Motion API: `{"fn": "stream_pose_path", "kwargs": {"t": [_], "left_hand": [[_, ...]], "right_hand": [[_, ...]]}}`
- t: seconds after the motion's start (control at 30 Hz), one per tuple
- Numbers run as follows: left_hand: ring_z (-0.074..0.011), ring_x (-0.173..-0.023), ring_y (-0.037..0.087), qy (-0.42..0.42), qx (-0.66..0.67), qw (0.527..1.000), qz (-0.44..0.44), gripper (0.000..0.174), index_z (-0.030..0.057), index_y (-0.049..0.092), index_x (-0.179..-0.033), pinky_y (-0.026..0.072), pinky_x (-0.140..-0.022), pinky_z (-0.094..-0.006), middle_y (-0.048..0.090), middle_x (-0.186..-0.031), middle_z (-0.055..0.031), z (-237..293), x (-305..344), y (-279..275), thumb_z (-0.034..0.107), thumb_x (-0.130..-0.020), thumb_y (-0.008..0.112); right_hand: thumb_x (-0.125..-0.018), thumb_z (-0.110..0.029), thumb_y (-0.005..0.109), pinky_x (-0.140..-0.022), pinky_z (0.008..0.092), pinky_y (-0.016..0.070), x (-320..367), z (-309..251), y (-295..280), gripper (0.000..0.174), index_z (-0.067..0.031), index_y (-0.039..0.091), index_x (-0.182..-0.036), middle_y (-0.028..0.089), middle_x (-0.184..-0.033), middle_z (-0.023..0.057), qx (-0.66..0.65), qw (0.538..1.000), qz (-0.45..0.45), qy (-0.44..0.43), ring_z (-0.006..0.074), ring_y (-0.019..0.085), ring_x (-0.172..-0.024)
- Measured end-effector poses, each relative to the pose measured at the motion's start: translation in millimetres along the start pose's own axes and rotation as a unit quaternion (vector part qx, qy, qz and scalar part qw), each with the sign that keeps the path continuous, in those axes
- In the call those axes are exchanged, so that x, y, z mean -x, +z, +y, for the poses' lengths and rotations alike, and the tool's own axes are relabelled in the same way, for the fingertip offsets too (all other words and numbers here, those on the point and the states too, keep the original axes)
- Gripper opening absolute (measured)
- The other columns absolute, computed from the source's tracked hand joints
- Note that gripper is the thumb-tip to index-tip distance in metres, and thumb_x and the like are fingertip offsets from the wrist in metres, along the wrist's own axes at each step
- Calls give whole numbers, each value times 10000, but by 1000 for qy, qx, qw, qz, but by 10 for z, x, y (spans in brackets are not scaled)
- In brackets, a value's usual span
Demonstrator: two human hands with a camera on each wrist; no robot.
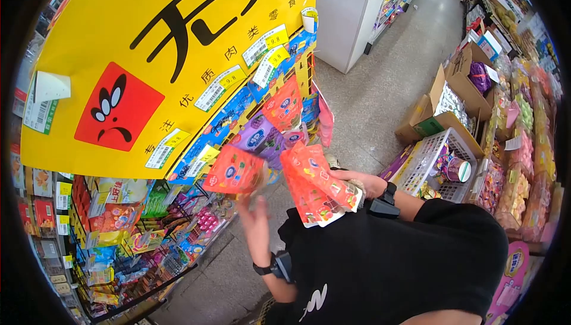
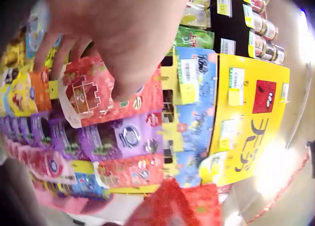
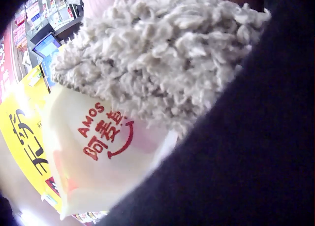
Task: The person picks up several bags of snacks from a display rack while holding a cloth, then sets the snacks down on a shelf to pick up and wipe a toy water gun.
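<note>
At the rack, my left hand pinches a red candy bag by its lower end. In the left wrist view its thumb lies across the front of that bag, fingers bent beside it. Purple grape candy bags and another red bag hang next to it. My right hand holds several red candy bags fanned out in front of the body, together with a fluffy grey cloth. One bag's pale back, printed AMOS, shows in the right wrist view.
A yellow sign with price tags tops the curved rack. Shelves of snacks stand at the lower left. To the right are a white basket, cardboard boxes and candy bins. A white counter stands behind.
</note>
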State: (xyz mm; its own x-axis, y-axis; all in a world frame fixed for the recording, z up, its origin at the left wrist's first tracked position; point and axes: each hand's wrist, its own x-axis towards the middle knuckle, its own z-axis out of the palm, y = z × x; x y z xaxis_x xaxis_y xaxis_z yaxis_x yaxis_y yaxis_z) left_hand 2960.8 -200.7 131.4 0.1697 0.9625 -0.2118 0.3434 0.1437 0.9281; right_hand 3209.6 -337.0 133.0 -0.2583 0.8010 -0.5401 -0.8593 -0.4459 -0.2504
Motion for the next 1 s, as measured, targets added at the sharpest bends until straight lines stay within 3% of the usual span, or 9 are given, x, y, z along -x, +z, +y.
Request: {"fn": "stream_pose_path", "kwargs": {"t": [0.07, 0.13, 0.2, 0.3, 0.43, 0.5, 0.63, 0.8, 1.0], "left_hand": [[-210, -1087, 553, -158, 109, 960, -202, 528, 8, 368, -1344, 487, -850, -300, 457, -1309, -181, 277, 205, 103, 301, -948, 559], [-193, -1050, 574, -106, 145, 958, -225, 517, 29, 362, -1360, 506, -794, -284, 493, -1280, -148, 135, 304, 252, 333, -969, 509], [-163, -1009, 590, -109, 160, 955, -223, 450, 24, 405, -1339, 509, -774, -278, 558, -1198, -105, 135, 331, 278, 287, -983, 481], [-122, -932, 599, -166, 271, 907, -276, 348, 16, 506, -1255, 494, -751, -257, 608, -1098, -61, 226, 393, 233, 228, -980, 481], [-120, -923, 608, -70, 153, 947, -275, 352, -3, 501, -1236, 492, -748, -262, 623, -1074, -72, 226, 480, 237, 182, -941, 549], [-120, -883, 622, 31, 53, 970, -235, 389, -19, 499, -1205, 497, -732, -277, 652, -1000, -86, 283, 507, 274, 125, -870, 638], [-118, -772, 635, 34, 43, 980, -189, 403, -28, 545, -1124, 507, -689, -293, 676, -867, -96, 417, 535, 273, 128, -798, 721], [-110, -638, 623, 17, -101, 979, -179, 306, -41, 616, -919, 495, -597, -292, 667, -725, -103, 550, 566, 176, 162, -749, 770], [-102, -616, 586, 15, 4, 994, -109, 242, -31, 612, -936, 479, -565, -278, 654, -738, -53, 448, 533, 15, 130, -804, 734]], "right_hand": [[-956, -330, 544, -976, 401, 485, -41, 11, 34, 533, 2, 427, -1356, 556, -1292, 158, 10, 1000, -20, 19, 233, 597, -1122], [-948, -332, 557, -963, 417, 496, -23, 11, 172, 538, 10, 435, -1345, 559, -1285, 164, 32, 998, -27, 41, 245, 601, -1115], [-946, -327, 563, -960, 424, 499, -57, 33, 163, 530, 15, 446, -1334, 560, -1280, 176, 28, 998, -25, 52, 257, 603, -1110], [-947, -332, 560, -957, 431, 500, -20, 11, 185, 528, 25, 455, -1323, 567, -1267, 183, 36, 997, -14, 59, 267, 607, -1101], [-949, -339, 554, -954, 404, 505, 1, -10, 236, 522, 25, 467, -1313, 589, -1239, 175, 36, 997, -2, 70, 251, 620, -1079], [-950, -341, 553, -950, 392, 508, 5, -10, 243, 518, 22, 472, -1310, 596, -1230, 170, 44, 996, 5, 76, 243, 625, -1071], [-943, -309, 569, -940, 371, 515, 1, 61, 22, 486, -5, 482, -1313, 600, -1235, 149, 6, 997, -13, 74, 212, 623, -1080], [-937, -252, 577, -927, 357, 522, 21, 115, 21, 475, -18, 459, -1333, 605, -1232, 140, -51, 996, -53, 49, 214, 628, -1075], [-910, -242, 613, -957, 346, 499, 58, 95, 61, 548, -5, 408, -1360, 583, -1261, 134, -19, 993, -102, 54, 212, 616, -1099]]}}
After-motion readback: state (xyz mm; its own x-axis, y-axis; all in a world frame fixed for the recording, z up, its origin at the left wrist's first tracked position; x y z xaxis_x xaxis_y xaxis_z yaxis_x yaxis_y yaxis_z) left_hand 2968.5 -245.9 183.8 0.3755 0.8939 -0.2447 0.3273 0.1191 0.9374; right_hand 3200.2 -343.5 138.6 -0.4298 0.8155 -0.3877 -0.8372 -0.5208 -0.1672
